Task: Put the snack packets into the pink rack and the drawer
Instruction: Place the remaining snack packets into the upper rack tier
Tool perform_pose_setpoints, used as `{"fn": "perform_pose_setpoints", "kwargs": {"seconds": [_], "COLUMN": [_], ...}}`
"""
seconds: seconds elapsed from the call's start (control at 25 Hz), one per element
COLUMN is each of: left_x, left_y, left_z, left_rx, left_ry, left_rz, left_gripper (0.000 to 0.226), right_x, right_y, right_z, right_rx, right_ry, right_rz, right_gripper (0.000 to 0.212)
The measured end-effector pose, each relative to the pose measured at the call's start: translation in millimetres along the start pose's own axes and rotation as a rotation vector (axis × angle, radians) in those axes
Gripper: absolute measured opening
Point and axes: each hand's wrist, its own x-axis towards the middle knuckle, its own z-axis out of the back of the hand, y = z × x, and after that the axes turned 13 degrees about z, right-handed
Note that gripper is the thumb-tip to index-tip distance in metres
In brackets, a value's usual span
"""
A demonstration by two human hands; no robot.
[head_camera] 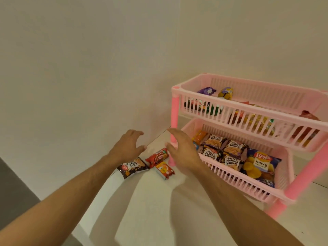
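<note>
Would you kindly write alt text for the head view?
Both open hands, left hand and right hand, reach over three loose snack packets on a white surface beside a two-tier pink rack already holding peanuts and chips.

Your open left hand (128, 146) and right hand (179, 148) hover above three packets (156, 164) beside the pink rack (248, 110).

Head-worn view, forward and down, close over white counter (152, 201).
</note>
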Motion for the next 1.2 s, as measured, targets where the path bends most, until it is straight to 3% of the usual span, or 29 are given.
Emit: {"fn": "perform_pose_setpoints", "kwargs": {"seconds": [0.24, 0.44, 0.76, 1.04, 1.2], "left_x": [10, 41, 66, 52, 31], "left_y": [56, 85, 103, 120, 125], "left_z": [-58, -92, -122, -130, -124], "left_rx": [0.033, 0.023, 0.060, -0.225, -0.492], "left_ry": [0.198, 0.248, 0.395, 0.564, 0.488], "left_rz": [0.144, 0.192, 0.299, 0.422, 0.506], "left_gripper": [0.053, 0.042, 0.054, 0.048, 0.050], "right_x": [-31, -37, -31, -31, -35], "right_y": [-42, -55, -66, -55, -38], "right_z": [-66, -111, -143, -145, -137], "right_rx": [-0.029, -0.106, -0.237, -0.216, -0.171], "right_ry": [0.217, 0.309, 0.434, 0.370, 0.236], "right_rz": [-0.269, -0.464, -0.562, -0.647, -0.584], "right_gripper": [0.054, 0.044, 0.060, 0.042, 0.043]}}
